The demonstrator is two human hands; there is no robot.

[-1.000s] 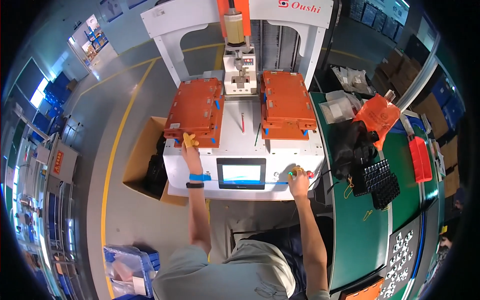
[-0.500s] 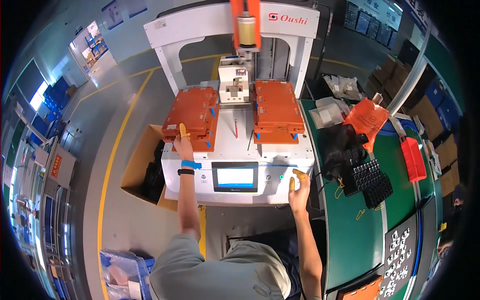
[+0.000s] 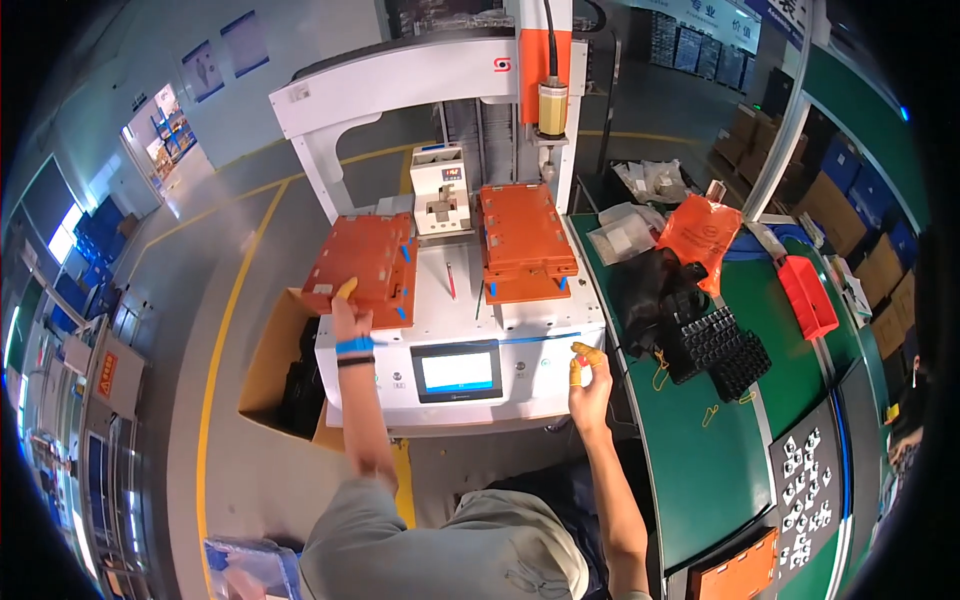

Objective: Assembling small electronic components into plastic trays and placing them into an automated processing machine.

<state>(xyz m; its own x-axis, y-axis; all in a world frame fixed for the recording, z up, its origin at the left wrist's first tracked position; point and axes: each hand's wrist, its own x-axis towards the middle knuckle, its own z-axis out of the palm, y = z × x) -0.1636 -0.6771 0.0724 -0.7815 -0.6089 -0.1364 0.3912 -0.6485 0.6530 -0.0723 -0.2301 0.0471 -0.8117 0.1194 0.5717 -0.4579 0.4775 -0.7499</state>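
Palm of left hand (image 3: 349, 322) was hidden; whether it gripped or merely rested on left orange fixture (image 3: 360, 255) could not be told. Left forearm (image 3: 366, 430) blurred toward elbow. Right hand (image 3: 592, 392) partly covered red button (image 3: 582, 361). Orange spindle housing (image 3: 545, 65) ran off upper edge. Dark contents (image 3: 298, 395) of cardboard box (image 3: 262, 360) were too dim to identify. Blue crate (image 3: 290, 570), orange panel (image 3: 735, 572) were cut by lower edge. White pieces (image 3: 790, 449) proved too small to make out.
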